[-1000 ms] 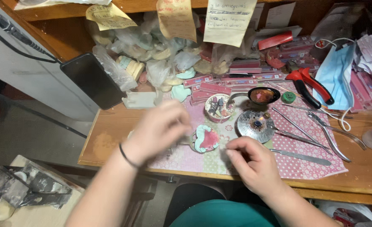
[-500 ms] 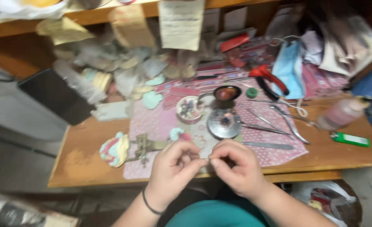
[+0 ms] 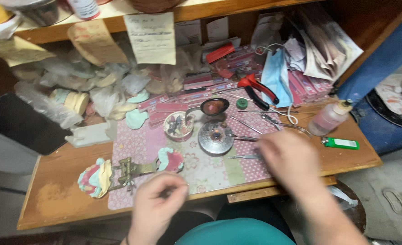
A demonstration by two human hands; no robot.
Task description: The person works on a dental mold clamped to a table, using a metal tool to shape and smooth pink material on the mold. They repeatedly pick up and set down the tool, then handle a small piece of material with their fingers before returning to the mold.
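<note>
— So, where are the 2 hands?

— Left hand (image 3: 158, 206) sits at the lower middle of the frame, over the front edge of the tabletop (image 3: 55, 204), fingers curled together as if pinching something tiny; what it grips I cannot tell. Right hand (image 3: 287, 159) is right of centre, blurred, over the patterned mat (image 3: 201, 170); whether its fingers are apart or together I cannot tell.

— What lies nearest them?

— A slim metal tool (image 3: 245, 157) just left of the right hand, touching or not I cannot say. A pink and green dental cast (image 3: 170, 159) sits just above the left hand, joined to a brass articulator (image 3: 128, 171), with a second cast (image 3: 94, 178) at its left end.

— Anything else close?

— A round metal burner (image 3: 215, 137) and a small bowl of bits (image 3: 178, 125) in mid frame, red pliers (image 3: 258, 88) above, and a green lighter (image 3: 342, 143) at the right.
</note>
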